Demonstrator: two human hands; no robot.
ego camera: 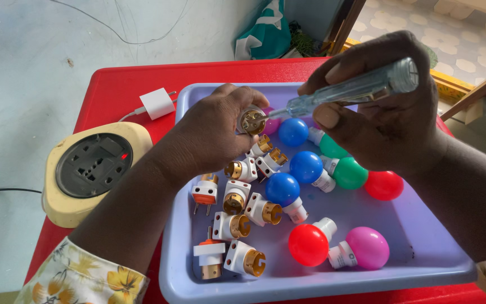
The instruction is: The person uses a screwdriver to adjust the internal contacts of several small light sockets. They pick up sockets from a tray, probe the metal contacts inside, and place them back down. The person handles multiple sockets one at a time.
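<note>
My left hand (212,135) is curled around a small bulb holder (252,120), fingers clamped on its body with the brass socket end turned up toward me. My right hand (378,112) is closed on a clear-handled tester screwdriver (350,90), thumb and fingers pinched along the shaft, and its metal tip touches the brass inside the holder. Both hands hang over the far end of a lavender tray (423,247). Just below my left fingers lies a cluster of white plug-in bulb holders (243,197) with brass sockets, two of them with orange parts. Under my right fingers sit small coloured bulbs: blue bulbs (305,166), green bulbs (349,172), and a red bulb (383,184); nearer to me lie another red one (309,245) and a pink bulb (367,247). Beyond my left wrist, on the red table (113,84), rests a cream extension socket box (88,169) with a red light showing, and a white charger (157,103) is just past it.
</note>
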